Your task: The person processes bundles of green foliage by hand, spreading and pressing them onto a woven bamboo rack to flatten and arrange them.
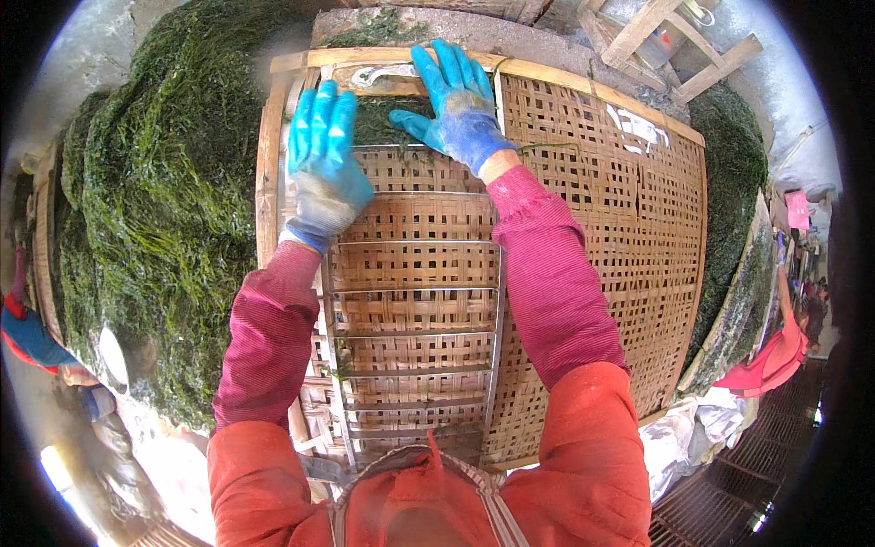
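Note:
A woven bamboo screen [602,264] in a wooden frame lies before me. On it rests a narrow metal frame with crossbars [412,290], running lengthwise. Dark green seaweed [387,123] fills the far section of that frame. My left hand [326,173], in a blue rubber glove, lies at the frame's left side with its fingers stretched forward and close together. My right hand [456,105], gloved alike, reaches across the far right corner with its fingers spread and thumb over the seaweed. Neither hand holds anything; whether the palms press down is hidden.
A tall heap of wet green seaweed [173,210] stands at my left. More seaweed [734,210] lies beyond the screen's right edge. A wooden stool [670,50] is at the far right. Other people's sleeves show at both edges, one of them pink-red [766,360].

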The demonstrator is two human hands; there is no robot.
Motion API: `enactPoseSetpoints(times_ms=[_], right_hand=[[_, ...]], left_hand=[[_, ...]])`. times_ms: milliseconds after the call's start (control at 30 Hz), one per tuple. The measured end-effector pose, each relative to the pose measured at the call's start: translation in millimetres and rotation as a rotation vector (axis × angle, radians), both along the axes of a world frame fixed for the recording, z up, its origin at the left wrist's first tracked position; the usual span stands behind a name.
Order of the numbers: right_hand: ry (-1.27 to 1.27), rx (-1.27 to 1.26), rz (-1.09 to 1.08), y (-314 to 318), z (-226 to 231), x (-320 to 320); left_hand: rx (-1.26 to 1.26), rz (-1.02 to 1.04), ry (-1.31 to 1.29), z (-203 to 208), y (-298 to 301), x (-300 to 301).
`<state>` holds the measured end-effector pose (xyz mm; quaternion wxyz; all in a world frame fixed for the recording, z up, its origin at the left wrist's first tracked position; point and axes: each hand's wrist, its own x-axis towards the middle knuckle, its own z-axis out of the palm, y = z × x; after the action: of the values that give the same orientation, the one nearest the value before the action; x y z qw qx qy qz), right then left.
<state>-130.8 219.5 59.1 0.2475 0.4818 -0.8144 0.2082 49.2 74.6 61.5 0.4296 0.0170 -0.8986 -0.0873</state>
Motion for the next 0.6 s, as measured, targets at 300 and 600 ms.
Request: enactPoseSetpoints(times_ms=[300,600], right_hand=[[-0.276,-0.186,0.408,48,8,27],[-0.130,0.008,0.087,133,-21,-22]], left_hand=[[-0.168,-0.036,-0.705,-3,-7,-18],[-0.214,-0.097,-0.702,-2,48,-52]])
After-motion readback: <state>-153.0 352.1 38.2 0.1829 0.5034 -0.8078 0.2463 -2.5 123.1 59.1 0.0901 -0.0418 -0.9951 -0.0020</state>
